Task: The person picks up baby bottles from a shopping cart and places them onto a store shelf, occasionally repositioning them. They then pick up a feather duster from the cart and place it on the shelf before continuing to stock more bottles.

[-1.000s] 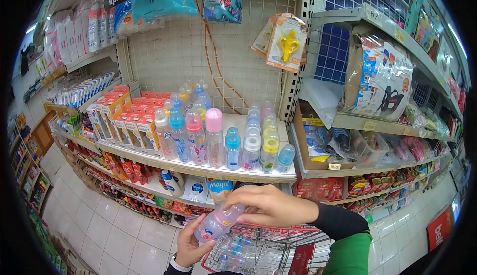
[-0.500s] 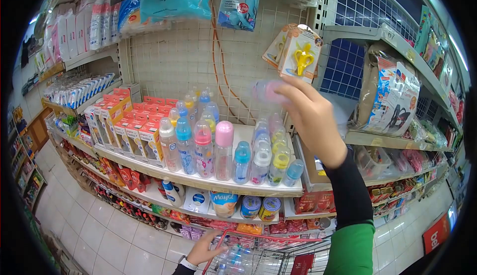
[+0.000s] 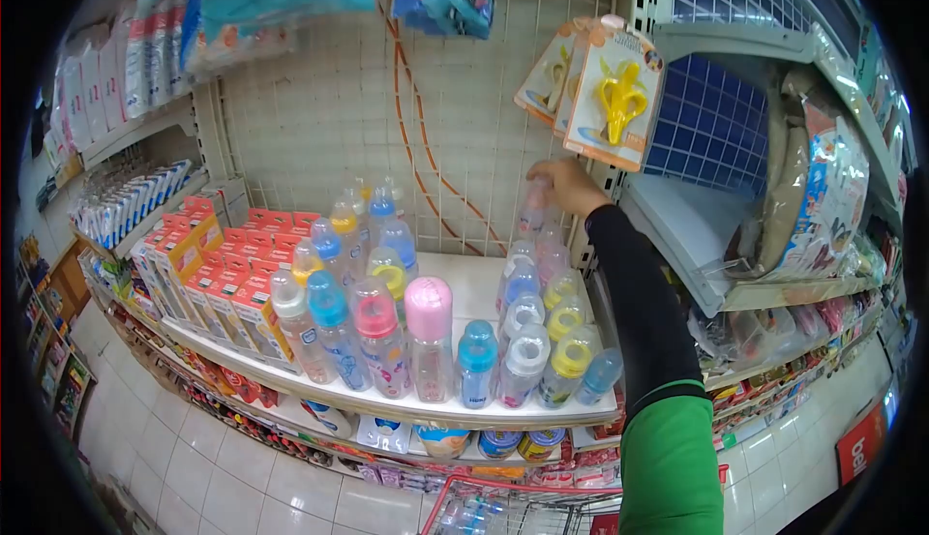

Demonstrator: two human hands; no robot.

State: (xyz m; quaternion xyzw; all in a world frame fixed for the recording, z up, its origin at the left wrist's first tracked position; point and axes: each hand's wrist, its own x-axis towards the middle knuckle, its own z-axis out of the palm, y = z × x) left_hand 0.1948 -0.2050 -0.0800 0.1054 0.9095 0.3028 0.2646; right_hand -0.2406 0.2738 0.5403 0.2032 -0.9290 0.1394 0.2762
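Observation:
At the back of the shelf, my right hand (image 3: 566, 185) is closed around the top of a clear baby bottle (image 3: 531, 211) with a pinkish cap. It stands behind two short rows of bottles, among them a yellow-ringed bottle (image 3: 566, 366) and a small blue-capped bottle (image 3: 601, 377) in front. Farther left are taller bottles, including a pink-capped bottle (image 3: 429, 341) and a red-ringed bottle (image 3: 377, 327). My left hand is out of view.
Carded yellow banana teethers (image 3: 616, 100) hang just above my right hand. Boxed bottles (image 3: 227, 283) fill the shelf's left side. Below the shelf edge (image 3: 435, 407) is a wire shopping cart (image 3: 542, 511) holding more bottles. A side shelf (image 3: 716, 283) borders my right arm.
My right hand has carried the bottle from in front of the teethers down and back to the rear of the shelf. My left hand has left the view, and the camera has moved closer.

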